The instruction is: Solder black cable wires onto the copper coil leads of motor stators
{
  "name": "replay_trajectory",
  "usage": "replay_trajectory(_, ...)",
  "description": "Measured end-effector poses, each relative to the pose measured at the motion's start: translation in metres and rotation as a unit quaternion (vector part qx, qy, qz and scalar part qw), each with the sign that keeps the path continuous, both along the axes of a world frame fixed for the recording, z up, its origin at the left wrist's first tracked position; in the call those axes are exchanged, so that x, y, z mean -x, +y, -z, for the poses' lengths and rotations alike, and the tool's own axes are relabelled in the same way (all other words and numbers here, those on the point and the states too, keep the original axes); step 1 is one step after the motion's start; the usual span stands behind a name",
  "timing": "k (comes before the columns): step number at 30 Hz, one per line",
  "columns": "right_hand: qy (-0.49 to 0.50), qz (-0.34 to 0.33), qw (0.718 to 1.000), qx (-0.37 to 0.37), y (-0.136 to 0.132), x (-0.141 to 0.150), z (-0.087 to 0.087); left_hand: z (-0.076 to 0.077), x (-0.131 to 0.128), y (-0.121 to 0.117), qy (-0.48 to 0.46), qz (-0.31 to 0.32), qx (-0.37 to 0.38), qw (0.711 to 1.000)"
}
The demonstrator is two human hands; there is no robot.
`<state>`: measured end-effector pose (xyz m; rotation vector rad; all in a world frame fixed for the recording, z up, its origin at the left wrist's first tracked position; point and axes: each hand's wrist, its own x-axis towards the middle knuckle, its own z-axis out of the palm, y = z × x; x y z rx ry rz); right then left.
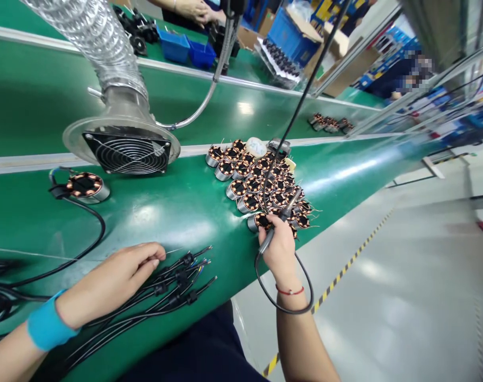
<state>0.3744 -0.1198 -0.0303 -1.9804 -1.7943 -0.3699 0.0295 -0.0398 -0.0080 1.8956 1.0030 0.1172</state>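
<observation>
My left hand (135,268) is closed in a pinch on a thin solder wire (173,251), whose short end sticks out past the fingertips. Black cables (161,289) with stripped ends and coloured cores lie just beneath that hand. A soldering iron (291,204) is gripped in my right hand (279,241), its tip pointing away over a group of motor stators (248,201) with copper windings. My right thumb and forefinger are at the nearest stator (257,222); whether they touch it I cannot tell. One separate stator (87,187) with a black cable sits at the left.
A fume extractor fan (132,151) on a clear duct hangs over the green bench (177,207). The iron's cord (305,95) runs up across the view. Blue bins (174,46) and a co-worker's hands (193,10) are at the far bench. More stators (329,123) lie farther right.
</observation>
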Motion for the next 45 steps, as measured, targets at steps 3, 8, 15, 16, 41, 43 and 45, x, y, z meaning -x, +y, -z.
replay_trajectory(3,-0.007,0.028,1.000,0.000,0.002,0.005,0.003,0.000,0.001,0.001,-0.017,-0.013,-0.009,1.000)
replay_trajectory(8,-0.021,0.006,0.999,0.032,0.000,0.007,0.007,-0.003,0.002,0.002,-0.013,-0.007,-0.011,1.000)
replay_trajectory(15,0.060,-0.097,0.993,0.021,0.021,0.055,0.006,-0.005,-0.002,0.002,-0.013,0.003,-0.024,1.000)
replay_trajectory(16,0.077,-0.129,0.988,0.029,0.025,0.067,0.006,-0.006,-0.002,0.003,-0.014,-0.004,-0.025,1.000)
replay_trajectory(41,0.339,-0.495,0.785,0.156,0.066,0.145,0.019,0.026,0.016,0.036,-0.095,-0.086,0.071,0.989)
replay_trajectory(43,0.374,-0.506,0.765,0.141,0.065,0.143,0.020,0.024,0.017,0.038,-0.118,-0.102,0.131,0.979)
replay_trajectory(45,0.407,-0.509,0.747,0.130,0.065,0.141,0.019,0.022,0.017,0.039,-0.138,-0.103,0.169,0.970)
